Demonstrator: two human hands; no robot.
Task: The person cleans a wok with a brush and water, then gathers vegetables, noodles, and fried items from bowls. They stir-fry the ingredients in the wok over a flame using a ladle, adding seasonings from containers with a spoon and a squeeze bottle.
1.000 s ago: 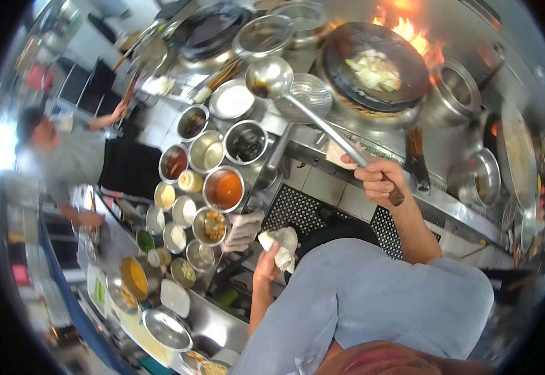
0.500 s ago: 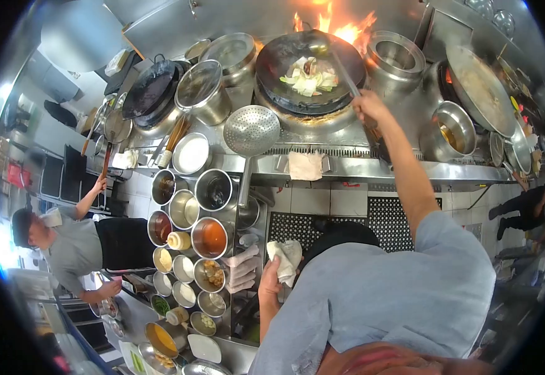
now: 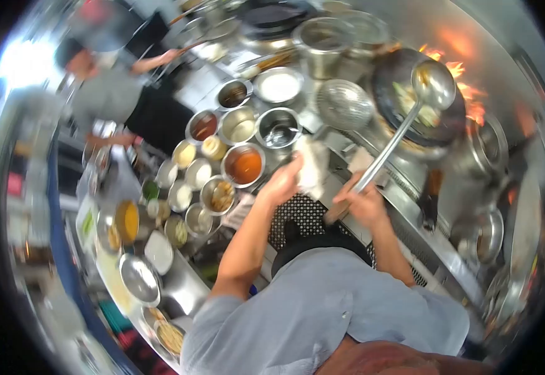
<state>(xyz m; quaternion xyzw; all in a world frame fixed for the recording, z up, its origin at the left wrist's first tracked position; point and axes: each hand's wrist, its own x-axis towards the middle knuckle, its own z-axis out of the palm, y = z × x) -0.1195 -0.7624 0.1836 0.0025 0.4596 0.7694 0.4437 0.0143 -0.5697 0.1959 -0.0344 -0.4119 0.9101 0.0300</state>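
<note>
Head view: right hand (image 3: 363,203), fingers wrapped round ladle (image 3: 433,87) handle; left hand (image 3: 283,182), fingers gripping white cloth (image 3: 312,165), likely against heat. Ladle's bowl, 1 o'clock from right hand, overlaps wok (image 3: 386,94), hiding some food (image 3: 431,117); long handle probably spares hand from flames (image 3: 472,95). Strainer (image 3: 345,104), 1 o'clock from left hand, partly blocks way wokward. Orange sauce bowl (image 3: 243,165) at 10 o'clock, presumably for easy reach.

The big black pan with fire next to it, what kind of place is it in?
Probably a restaurant kitchen. There's a wok with flames beside it, a long-handled ladle, and lots of ingredients set out close by, like the orange sauce.
</note>
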